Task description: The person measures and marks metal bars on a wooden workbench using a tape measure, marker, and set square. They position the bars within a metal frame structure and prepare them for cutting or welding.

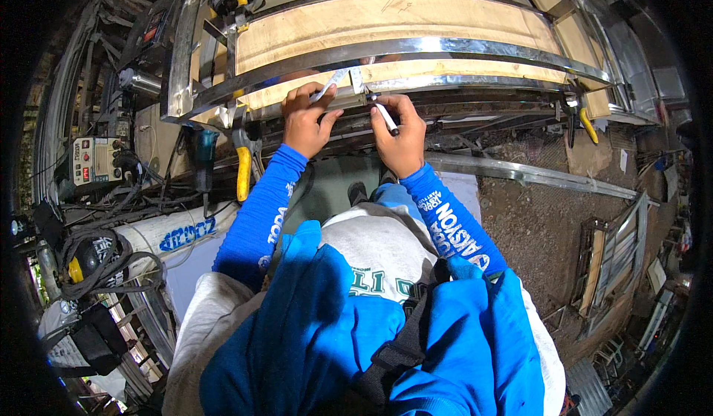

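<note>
My left hand (pixel 306 123) is closed at the near side of a shiny metal frame (pixel 438 45), with a pale, flat ruler-like strip (pixel 334 84) under its fingers. A second short pale piece (pixel 356 80) stands beside the strip; whether they are joined I cannot tell. Just to the right, my right hand (pixel 402 138) pinches a white marker pen (pixel 386 118), its dark tip end toward a metal tube (pixel 349 97) along the frame's near edge. Light wooden boards (pixel 401 19) show between the frame's bars.
Yellow-handled clamps (pixel 243 171) grip the frame's left end, and another clamp (pixel 587 125) hangs at its right. A teal power tool (pixel 204 156), a control box (pixel 96 161) and tangled cables (pixel 104 267) lie left. A long metal bar (pixel 527 172) extends right.
</note>
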A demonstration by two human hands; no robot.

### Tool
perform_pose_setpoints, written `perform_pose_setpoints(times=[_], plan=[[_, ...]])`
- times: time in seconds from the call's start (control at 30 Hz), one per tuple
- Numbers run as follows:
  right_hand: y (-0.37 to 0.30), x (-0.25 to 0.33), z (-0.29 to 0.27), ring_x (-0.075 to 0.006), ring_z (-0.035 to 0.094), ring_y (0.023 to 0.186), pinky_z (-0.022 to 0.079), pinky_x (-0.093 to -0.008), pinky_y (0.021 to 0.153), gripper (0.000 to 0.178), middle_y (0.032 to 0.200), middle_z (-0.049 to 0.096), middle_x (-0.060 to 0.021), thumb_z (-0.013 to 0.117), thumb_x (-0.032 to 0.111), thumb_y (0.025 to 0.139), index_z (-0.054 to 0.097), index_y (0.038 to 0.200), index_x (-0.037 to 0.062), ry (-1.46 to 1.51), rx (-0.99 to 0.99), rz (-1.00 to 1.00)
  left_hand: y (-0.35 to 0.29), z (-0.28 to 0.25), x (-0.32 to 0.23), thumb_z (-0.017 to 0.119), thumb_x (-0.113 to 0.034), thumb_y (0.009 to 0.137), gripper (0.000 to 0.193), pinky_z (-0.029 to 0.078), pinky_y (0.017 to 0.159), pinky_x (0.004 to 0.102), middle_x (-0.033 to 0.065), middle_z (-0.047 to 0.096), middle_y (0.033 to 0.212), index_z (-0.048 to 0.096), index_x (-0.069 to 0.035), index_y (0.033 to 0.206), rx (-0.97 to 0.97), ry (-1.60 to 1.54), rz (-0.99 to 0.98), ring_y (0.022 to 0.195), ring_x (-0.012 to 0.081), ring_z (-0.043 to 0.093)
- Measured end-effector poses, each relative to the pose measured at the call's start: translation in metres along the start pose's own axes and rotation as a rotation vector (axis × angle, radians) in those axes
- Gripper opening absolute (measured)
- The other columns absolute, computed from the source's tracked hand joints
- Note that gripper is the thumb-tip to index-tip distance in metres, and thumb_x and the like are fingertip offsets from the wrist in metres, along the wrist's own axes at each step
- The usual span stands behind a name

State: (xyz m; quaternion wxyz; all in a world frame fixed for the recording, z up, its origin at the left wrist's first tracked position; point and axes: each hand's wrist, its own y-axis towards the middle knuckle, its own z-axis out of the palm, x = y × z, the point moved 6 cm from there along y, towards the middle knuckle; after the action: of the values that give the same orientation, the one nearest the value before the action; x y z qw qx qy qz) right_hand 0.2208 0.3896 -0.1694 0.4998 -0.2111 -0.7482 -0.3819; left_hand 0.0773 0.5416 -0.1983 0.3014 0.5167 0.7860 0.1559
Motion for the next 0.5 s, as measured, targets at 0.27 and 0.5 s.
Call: perform_pose_setpoints(times=[0.27,0.5], plan=[[0.007,-0.007,0.005,-0.0324,0.075,0.083,0.057,-0.0387,0.075,0.018,0.092,0.073,-0.0204,0.073,0.008,0.092,0.065,0.104,-0.0011,-0.023,-0.014,0.017,-0.001,0.001,0.001,0.079,-0.034,0.087,0.054,0.037,0.099,0.0452,0.0074,0.061,0.125,0.069,-0.022,0.138,0.013,0.003,-0.009,0.119,0.0306,0.051],[0.010,-0.011,0.010,-0.0302,0.075,0.081,0.057,-0.0377,0.074,0.017,0.089,0.073,-0.0201,0.074,0.009,0.092,0.065,0.102,-0.0013,-0.016,0.002,0.048,-0.003,0.001,0.001,0.078,-0.035,0.088,0.053,0.037,0.100,0.0450,0.0073,0.060,0.127,0.069,-0.021,0.138,0.017,0.005,-0.017,0.119,0.0304,0.050]])
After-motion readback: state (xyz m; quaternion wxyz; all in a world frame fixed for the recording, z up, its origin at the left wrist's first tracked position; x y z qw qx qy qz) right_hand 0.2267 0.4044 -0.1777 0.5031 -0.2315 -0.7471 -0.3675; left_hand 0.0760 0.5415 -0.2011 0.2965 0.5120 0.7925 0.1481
